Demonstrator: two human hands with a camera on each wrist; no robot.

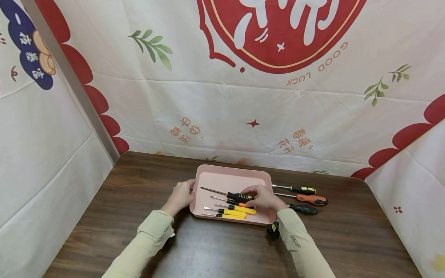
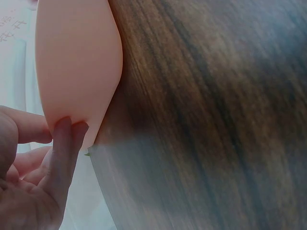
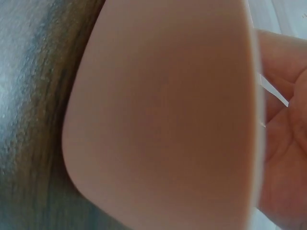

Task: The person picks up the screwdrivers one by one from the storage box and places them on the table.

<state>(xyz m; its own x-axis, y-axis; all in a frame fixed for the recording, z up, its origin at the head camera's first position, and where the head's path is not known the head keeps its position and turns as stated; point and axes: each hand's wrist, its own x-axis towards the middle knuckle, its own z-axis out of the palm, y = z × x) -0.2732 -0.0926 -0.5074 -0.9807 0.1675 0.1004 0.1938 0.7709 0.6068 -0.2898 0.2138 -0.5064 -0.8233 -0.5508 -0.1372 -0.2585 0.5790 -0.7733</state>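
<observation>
The pink tray [image 1: 222, 173] lies on the table with several screwdrivers in it. My left hand [image 1: 182, 196] pinches the tray's left end, its thumb and fingers on the wall in the left wrist view. Over the tray's right part, my right hand [image 1: 265, 197] pinches the handle end of a black screwdriver [image 1: 236, 196] with yellow dots, shaft pointing left. Just below it lie an orange-and-black screwdriver [image 1: 232, 202] and yellow-handled screwdrivers [image 1: 240, 209] in a row. In the right wrist view the tray wall [image 3: 163, 120] hides my right fingertips.
Right of the tray, on the wooden table [image 1: 222, 251], lie a black-and-yellow screwdriver [image 1: 303, 190], an orange-and-black screwdriver [image 1: 313, 199] and a dark-handled screwdriver [image 1: 304, 209]. A printed white cloth [image 1: 222, 104] hangs behind the table.
</observation>
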